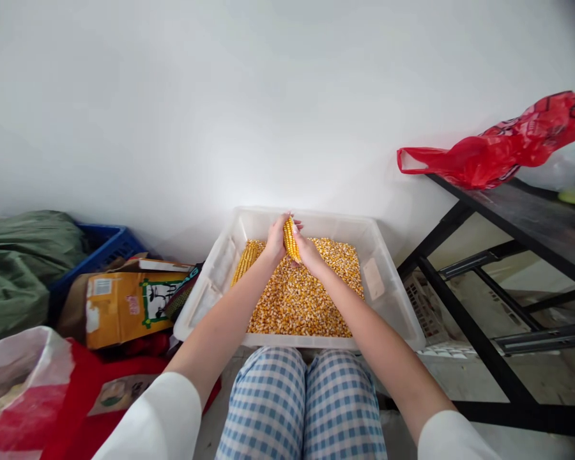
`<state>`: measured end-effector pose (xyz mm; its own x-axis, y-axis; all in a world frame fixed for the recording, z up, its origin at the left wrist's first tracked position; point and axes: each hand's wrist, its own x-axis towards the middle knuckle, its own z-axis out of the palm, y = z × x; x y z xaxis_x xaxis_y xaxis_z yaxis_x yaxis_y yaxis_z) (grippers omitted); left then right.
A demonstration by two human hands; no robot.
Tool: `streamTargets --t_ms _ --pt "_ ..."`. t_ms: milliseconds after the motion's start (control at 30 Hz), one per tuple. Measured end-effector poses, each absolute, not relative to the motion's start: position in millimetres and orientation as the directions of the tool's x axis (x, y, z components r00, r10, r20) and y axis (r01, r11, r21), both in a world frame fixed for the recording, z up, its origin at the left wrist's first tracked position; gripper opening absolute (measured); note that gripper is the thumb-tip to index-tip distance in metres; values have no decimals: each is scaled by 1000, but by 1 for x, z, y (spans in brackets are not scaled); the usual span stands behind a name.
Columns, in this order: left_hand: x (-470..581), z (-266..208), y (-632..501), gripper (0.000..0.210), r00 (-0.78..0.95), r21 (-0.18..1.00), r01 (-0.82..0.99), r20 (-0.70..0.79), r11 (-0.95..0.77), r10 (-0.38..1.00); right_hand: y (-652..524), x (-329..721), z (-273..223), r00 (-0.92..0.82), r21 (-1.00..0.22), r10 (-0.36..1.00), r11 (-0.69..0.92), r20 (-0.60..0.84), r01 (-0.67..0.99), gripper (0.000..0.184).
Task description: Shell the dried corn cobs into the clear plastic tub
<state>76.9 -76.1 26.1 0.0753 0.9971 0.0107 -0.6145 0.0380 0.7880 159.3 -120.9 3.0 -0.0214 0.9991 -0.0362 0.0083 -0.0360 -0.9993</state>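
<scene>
Both my hands are closed around one yellow corn cob point(291, 241), held tilted above the loose kernels. My left hand point(276, 237) wraps its left side, and my right hand point(308, 249) grips it from the right with the thumb on the rows. Rows of kernels still show on the cob's visible face; its underside is hidden. Below lies a bed of loose corn kernels point(306, 300) in a translucent plastic bin point(393, 300). Another cob, or more than one, point(246, 259) rests at the bin's left side, partly behind my left forearm.
A black metal-framed table point(522, 217) with a red plastic bag point(498, 147) stands at right. On the left are a yellow cardboard box point(119, 306), a blue crate point(100, 252), green cloth point(29, 268) and a red bag point(86, 383). A white wall point(287, 102) rises behind the bin.
</scene>
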Motion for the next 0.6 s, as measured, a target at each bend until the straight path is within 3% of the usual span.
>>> streamTargets --t_ms 200,400,600 --pt "77 22 -77 27 41 788 -611 -56 69 998 -122 158 3 28 -993 993 -116 -116 -20 66" --pt "79 23 -74 31 2 813 -577 -93 77 996 -123 158 9 54 -980 990 -123 -133 -159 59" --pt "74 25 -71 31 -53 796 -604 -98 47 994 -124 158 10 -30 -998 998 -64 -64 6 62"
